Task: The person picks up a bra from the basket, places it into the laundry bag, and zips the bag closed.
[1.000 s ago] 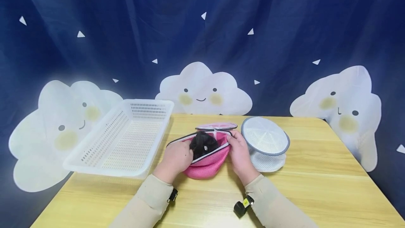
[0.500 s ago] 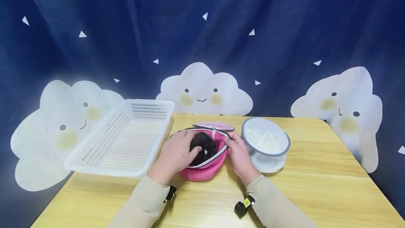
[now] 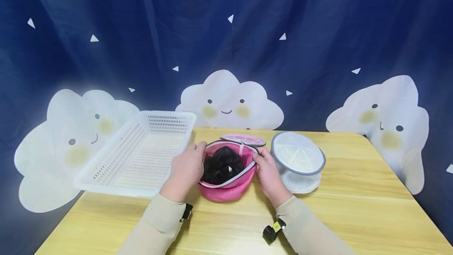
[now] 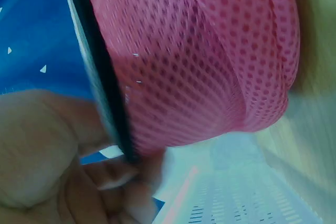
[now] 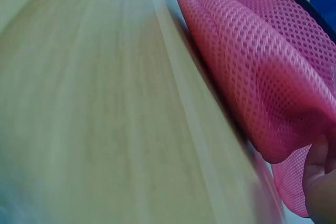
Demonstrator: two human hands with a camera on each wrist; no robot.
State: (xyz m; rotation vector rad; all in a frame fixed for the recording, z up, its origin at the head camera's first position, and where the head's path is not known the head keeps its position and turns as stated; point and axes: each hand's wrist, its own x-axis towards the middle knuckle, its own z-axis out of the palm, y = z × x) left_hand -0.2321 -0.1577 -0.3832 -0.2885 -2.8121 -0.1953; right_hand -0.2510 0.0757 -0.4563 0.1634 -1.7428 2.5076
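Note:
A pink mesh laundry bag [image 3: 226, 194] stands on the table with its round mouth unzipped. Its lid [image 3: 244, 140] is folded back behind it. Inside lies a bundled black cloth item [image 3: 223, 164] with a small white spot; its kind is unclear. My left hand [image 3: 184, 172] pinches the dark-edged rim on the left side; in the left wrist view thumb and fingers [image 4: 142, 177] meet at that edge. My right hand [image 3: 267, 172] grips the rim on the right, its thumb on the pale zipper band. The right wrist view catches only part of that hand [image 5: 320, 187].
A white perforated plastic basket [image 3: 177, 168] stands left of the bag, near my left hand. Just right of my right hand is a white mesh bag [image 3: 301, 182] with a grey-edged round lid. All rest on a wooden table [image 3: 371, 207] before a blue curtain [image 3: 226, 42].
My left hand has come out of the bag's mouth and moved left to its rim. The mouth is spread wider and rounder, showing more black cloth. My right hand keeps its grip.

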